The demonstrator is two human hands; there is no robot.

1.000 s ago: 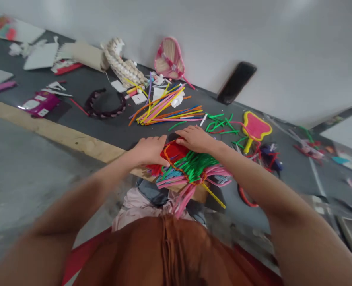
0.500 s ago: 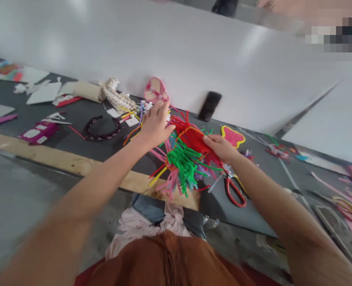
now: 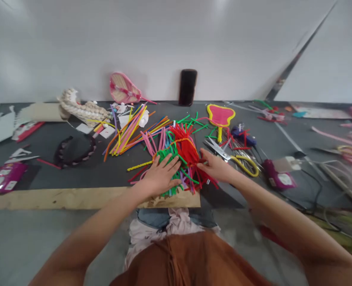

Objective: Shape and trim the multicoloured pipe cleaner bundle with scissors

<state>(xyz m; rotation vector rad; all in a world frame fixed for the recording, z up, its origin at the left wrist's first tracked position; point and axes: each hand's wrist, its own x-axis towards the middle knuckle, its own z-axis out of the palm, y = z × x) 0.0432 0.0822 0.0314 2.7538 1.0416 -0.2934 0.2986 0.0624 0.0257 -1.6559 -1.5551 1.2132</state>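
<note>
A bundle of bent pipe cleaners, red (image 3: 187,151) on the right and green (image 3: 166,153) on the left, lies near the table's front edge. An orange pipe cleaner runs across its top, and pink, purple and yellow ends poke out. My left hand (image 3: 163,174) rests flat on the green part, fingers spread. At the red part's right edge, my right hand (image 3: 216,166) has its thumb and fingers closed on the strands; the exact grip is partly hidden. Yellow-handled scissors (image 3: 228,155) lie half open just beyond my right hand.
Loose coloured pipe cleaners (image 3: 131,135) are spread behind the bundle. A phone (image 3: 188,87) leans on the white panel, near a pink fan shape (image 3: 220,116). A dark braided headband (image 3: 76,153) and a purple box (image 3: 7,176) lie left. A wooden strip (image 3: 74,198) edges the table.
My left hand has come down from above the loose pipe cleaners onto the green part. The bundle now lies lower on the table, and my right hand stays at its red side. The view has turned.
</note>
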